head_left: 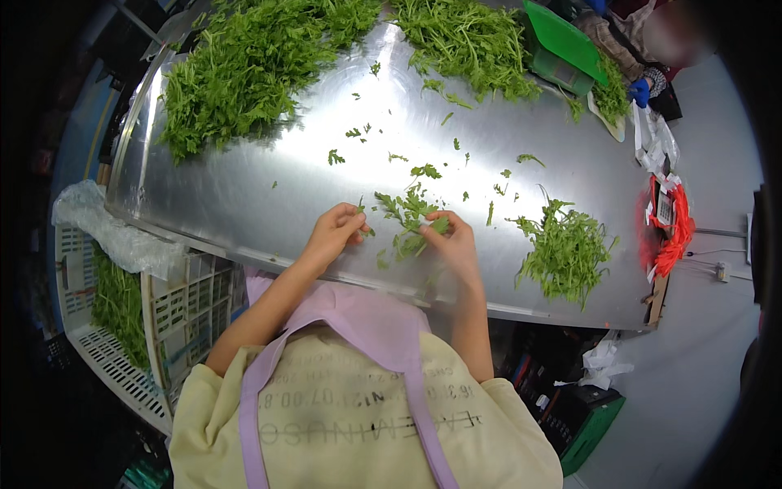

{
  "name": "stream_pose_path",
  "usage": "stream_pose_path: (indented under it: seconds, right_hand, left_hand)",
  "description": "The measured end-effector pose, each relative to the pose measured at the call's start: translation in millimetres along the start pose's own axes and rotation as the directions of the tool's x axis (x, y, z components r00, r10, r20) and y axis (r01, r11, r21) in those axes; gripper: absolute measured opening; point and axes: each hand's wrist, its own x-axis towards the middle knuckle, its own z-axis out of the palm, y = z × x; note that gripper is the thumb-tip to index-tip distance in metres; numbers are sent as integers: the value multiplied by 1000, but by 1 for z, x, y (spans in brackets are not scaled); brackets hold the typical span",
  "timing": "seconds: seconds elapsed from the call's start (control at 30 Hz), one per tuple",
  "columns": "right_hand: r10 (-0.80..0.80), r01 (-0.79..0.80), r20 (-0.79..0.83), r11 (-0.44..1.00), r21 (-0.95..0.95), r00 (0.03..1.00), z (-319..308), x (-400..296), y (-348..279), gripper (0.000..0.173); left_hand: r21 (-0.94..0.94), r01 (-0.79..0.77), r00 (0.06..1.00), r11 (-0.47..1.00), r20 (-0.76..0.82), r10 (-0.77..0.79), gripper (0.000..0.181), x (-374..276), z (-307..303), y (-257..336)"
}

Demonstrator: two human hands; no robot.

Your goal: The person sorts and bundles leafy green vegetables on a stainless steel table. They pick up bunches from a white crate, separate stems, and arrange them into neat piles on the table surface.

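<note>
Over the near edge of a stainless steel table [244,183], my left hand [339,233] pinches a small piece of green leaf [361,206] between thumb and fingers. To its right, my right hand [451,239] has its thumb and index finger closed on a sprig of leafy greens [408,211], whose leaves spread to the left between the two hands. Loose leaf bits [335,157] lie scattered on the metal beyond. A small heap of leafy greens [565,252] rests on the table to the right of my right hand.
Large piles of greens lie at the far left [238,79] and far centre [470,43]. Beside them stands a green plastic container [559,52]; a co-worker's blue-gloved hand [639,91] is at the upper right. A white plastic crate [153,324] holds greens at lower left. Red strips [677,229] hang at the right.
</note>
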Motion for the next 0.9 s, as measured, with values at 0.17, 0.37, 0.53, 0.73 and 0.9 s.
stream_pose_path:
  seconds: [0.17,0.37,0.53,0.73,0.9]
  right_hand:
    - [-36,24,-108,994,-110,994,-5,4,6,20]
    - [-241,119,-110,764,-634,964,25,18,5,45]
    - [-341,202,-42,648,-734,939,40,30,15,38]
    - [-68,73,77,996,-60,995,23,31,12,22]
    - [47,-107,195,944,313,980,30,13,-17,20]
  left_hand:
    - [5,21,999,1000,30,-21,23,-1,4,-2]
    - [133,-8,999,991,-31,12,20,1,6,-13]
    - [174,-15,999,985,-43,23,22,-3,8,-6]
    - [116,26,999,993,20,-28,26,1,5,11]
    - [67,-95,995,993,21,94,29,13,23,15]
